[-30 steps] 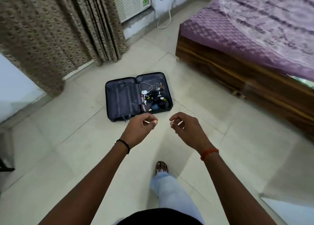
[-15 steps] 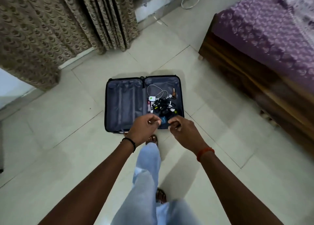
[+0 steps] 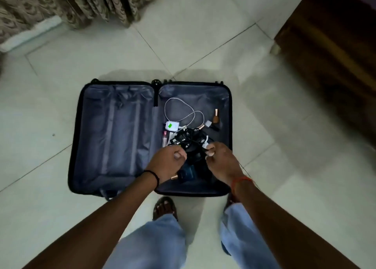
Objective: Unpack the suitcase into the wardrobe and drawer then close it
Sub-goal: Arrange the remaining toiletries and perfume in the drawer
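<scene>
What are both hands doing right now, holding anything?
Left hand: fingers curled, above the black cables; no grip visible.
Right hand: curled too; holding anything cannot be told.

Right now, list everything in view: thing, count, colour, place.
suitcase: one, dark, grey lining, open flat on floor
white charger: one, with looped white cable, right half
black cable tangle: one, right half, under the hands
small bottle: one, brown, right half, far side
curtain: one, patterned brown, top left
bed frame: one, wooden, right
left hand: fingers curled above the tangle
right hand: fingers curled above the tangle
</scene>
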